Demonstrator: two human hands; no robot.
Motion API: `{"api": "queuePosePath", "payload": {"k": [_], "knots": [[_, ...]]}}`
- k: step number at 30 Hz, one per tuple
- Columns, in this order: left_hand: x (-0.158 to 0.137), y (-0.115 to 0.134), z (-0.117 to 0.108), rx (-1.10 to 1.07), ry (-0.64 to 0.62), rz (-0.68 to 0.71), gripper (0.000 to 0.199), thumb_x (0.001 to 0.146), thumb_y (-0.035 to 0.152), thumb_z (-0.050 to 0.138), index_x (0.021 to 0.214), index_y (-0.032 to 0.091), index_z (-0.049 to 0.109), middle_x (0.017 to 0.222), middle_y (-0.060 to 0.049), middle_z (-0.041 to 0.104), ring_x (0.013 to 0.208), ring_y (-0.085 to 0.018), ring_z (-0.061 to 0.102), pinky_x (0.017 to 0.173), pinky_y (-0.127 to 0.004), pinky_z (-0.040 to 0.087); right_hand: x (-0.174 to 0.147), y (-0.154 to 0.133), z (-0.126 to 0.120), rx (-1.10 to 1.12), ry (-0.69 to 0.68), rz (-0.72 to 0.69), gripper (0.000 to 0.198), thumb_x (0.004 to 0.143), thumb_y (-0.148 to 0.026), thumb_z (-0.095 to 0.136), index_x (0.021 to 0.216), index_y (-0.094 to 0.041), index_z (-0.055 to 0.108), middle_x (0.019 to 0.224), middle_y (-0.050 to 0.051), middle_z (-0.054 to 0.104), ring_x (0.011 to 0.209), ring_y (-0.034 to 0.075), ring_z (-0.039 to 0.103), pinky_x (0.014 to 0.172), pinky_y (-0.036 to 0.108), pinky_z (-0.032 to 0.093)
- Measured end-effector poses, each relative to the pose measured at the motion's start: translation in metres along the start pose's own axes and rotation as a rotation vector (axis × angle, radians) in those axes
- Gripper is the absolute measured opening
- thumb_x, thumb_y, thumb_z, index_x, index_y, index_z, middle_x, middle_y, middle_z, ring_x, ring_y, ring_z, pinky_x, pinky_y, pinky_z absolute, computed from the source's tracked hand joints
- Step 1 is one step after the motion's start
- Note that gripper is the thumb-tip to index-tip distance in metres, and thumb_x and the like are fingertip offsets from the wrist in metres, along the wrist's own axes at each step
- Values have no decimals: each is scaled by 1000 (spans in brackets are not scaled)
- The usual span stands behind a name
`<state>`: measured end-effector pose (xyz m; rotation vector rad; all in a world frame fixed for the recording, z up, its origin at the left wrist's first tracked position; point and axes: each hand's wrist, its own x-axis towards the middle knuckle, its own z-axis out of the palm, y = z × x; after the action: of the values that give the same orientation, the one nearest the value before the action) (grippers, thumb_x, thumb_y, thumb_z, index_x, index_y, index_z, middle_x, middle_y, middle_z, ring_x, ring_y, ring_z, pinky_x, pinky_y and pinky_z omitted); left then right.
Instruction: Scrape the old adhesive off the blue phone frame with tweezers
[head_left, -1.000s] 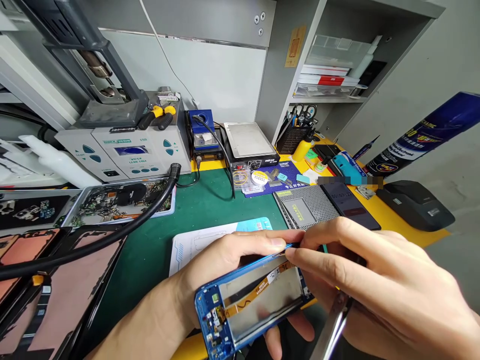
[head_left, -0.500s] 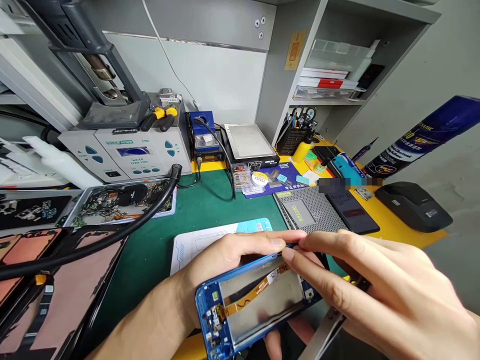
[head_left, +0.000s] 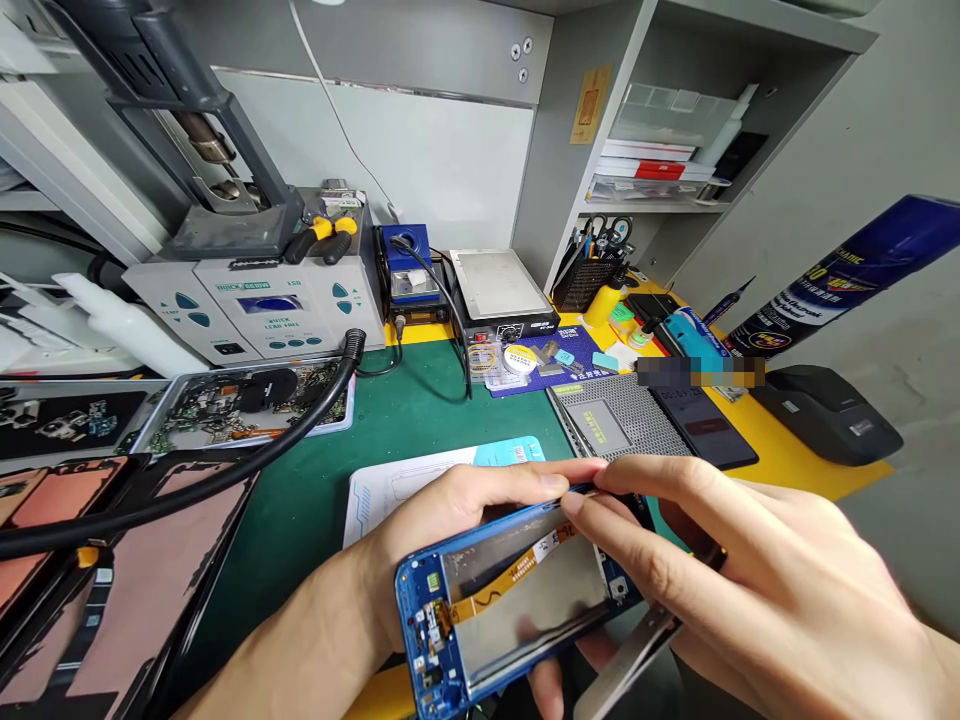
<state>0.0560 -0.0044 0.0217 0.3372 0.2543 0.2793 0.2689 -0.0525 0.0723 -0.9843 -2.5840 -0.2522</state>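
Observation:
My left hand [head_left: 472, 505] is closed around a blue phone frame [head_left: 525, 635], held tilted above the bench with small parts showing at its near end. An orange flex cable [head_left: 499, 592] runs lengthwise across the frame's silvery inside. My right hand [head_left: 735, 560] pinches at the frame's upper long edge with thumb and forefinger; whatever lies between those tips is hidden. Metal tweezers [head_left: 634, 655] are tucked in the same hand, pointing down below its fingers. Fingertips of my left hand show beneath the frame.
A green mat [head_left: 420, 400] covers the bench, with a white and blue card [head_left: 375, 490] on it. A black hose [head_left: 300, 430] crosses the left side, over pink-backed screens [head_left: 165, 540]. Behind stand a grey hot-air station [head_left: 285, 310] and a flat-topped heating plate [head_left: 502, 285]. A spray can [head_left: 832, 285] leans at right.
The phone frame has shifted very slightly to the right. My right fingers have slid a little left along its edge, and the tweezers have swung slightly with that hand.

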Motion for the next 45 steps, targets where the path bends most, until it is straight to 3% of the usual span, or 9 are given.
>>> {"api": "queuePosePath", "payload": {"k": [5, 9, 14, 22, 27, 31, 36, 41, 45], "knots": [[-2, 0, 6, 24, 64, -32, 48, 98, 29, 44, 143, 27, 60, 98, -11, 79, 74, -21, 77, 67, -30, 61, -8, 2, 0, 62, -41, 40, 43, 97, -41, 57, 134, -21, 65, 117, 11, 73, 92, 23, 77, 65, 24, 62], [-3, -2, 7, 17, 200, 32, 46, 96, 26, 51, 141, 23, 63, 108, -13, 78, 72, -18, 74, 69, -29, 59, -12, 2, 1, 66, -26, 3, 40, 103, -36, 50, 133, -15, 67, 121, 15, 69, 97, 18, 73, 73, 20, 60], [-3, -4, 4, -36, 95, 51, 42, 96, 24, 54, 135, 25, 68, 110, -10, 79, 85, -19, 77, 83, -29, 58, -10, -1, 4, 16, 5, -23, 39, 104, -25, 45, 132, -11, 68, 118, 17, 73, 91, 18, 74, 71, 23, 60], [-4, 0, 6, -44, 106, 33, 42, 96, 23, 52, 135, 20, 68, 101, -13, 80, 71, -18, 76, 65, -27, 60, 1, -5, 1, 82, 107, 23, 37, 98, -21, 46, 120, -8, 73, 100, 14, 81, 69, 16, 78, 51, 18, 58], [0, 2, 10, -37, 71, -37, 50, 102, 28, 34, 145, 22, 58, 72, -10, 75, 61, -22, 73, 58, -31, 59, -5, -3, 4, 105, 83, 21, 38, 96, -27, 51, 123, -11, 73, 101, 14, 80, 52, 14, 69, 39, 21, 51], [3, 4, 10, -35, 18, -73, 53, 102, 33, 29, 146, 25, 58, 66, -9, 73, 60, -23, 73, 57, -30, 58, -9, 0, 5, 73, 62, -5, 41, 97, -15, 42, 122, -10, 74, 95, 14, 77, 55, 15, 67, 47, 25, 54], [1, 2, 11, 42, 1, -111, 59, 104, 37, 18, 150, 21, 52, 62, -8, 71, 56, -21, 71, 54, -27, 54, -10, 2, 7, 109, 64, 11, 41, 98, -23, 45, 126, -12, 73, 101, 14, 76, 55, 14, 65, 47, 24, 53], [-3, 3, 18, 72, 98, -74, 54, 103, 32, 29, 150, 18, 52, 79, -7, 77, 61, -20, 73, 62, -27, 51, -8, 1, 3, 36, 79, -37, 43, 99, -17, 40, 120, -12, 77, 96, 16, 75, 57, 15, 66, 58, 27, 58], [-3, 5, 19, 107, 70, -128, 57, 105, 37, 21, 150, 22, 52, 62, -3, 71, 60, -23, 73, 63, -30, 52, -7, -1, 0, 43, 99, -44, 41, 100, -15, 40, 119, -11, 77, 96, 15, 75, 72, 17, 73, 70, 26, 62]]}}
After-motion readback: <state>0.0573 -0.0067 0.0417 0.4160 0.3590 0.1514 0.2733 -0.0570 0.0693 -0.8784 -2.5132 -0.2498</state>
